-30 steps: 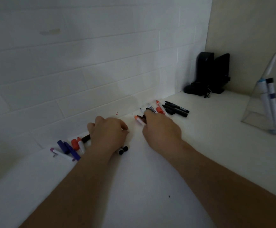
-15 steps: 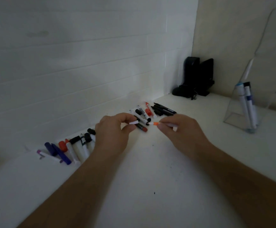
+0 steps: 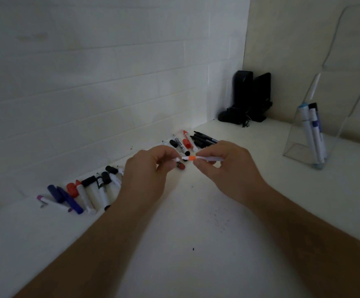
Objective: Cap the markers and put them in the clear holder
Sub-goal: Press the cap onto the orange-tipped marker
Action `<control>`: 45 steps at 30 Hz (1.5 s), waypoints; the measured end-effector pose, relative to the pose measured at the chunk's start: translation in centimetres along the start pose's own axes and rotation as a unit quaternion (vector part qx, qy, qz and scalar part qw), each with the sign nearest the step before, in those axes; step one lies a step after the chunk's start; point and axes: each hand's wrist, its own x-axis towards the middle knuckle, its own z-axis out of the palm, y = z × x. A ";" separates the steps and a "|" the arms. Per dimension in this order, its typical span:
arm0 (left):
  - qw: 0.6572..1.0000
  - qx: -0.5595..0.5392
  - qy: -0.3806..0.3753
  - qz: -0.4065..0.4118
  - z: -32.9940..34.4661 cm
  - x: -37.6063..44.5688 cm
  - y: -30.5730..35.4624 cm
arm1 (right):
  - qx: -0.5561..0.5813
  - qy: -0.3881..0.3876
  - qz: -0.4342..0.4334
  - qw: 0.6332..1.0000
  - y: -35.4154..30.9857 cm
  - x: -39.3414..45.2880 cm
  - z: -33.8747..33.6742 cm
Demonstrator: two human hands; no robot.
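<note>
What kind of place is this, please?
Probably an office or classroom supply corner, though that is uncertain: loose markers lie along a white brick wall on a white counter, a clear holder keeps markers, and black devices stand in the corner.

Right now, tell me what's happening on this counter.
A person is capping a marker. The right hand holds a white marker with an orange band, and the left hand pinches a small white cap right at its tip; whether it is seated yet is hard to tell. More markers and loose caps lie along the wall on the white counter. The clear holder on the right already has a few markers standing in it.
</note>
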 end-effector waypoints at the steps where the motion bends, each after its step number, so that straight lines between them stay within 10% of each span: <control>1: 1.000 -0.004 0.004 0.002 0.0 -0.1 0.0 | 0.000 0.002 0.002 1.000 0.1 0.0 -0.1; 23: 0.933 -0.342 -0.025 -0.113 0.0 -0.1 0.7 | 0.032 0.000 0.030 0.999 0.3 -0.1 -0.4; 45: 0.998 -0.060 -0.010 0.015 0.0 -0.7 0.9 | -0.048 -0.004 0.007 0.999 0.4 -0.1 -0.2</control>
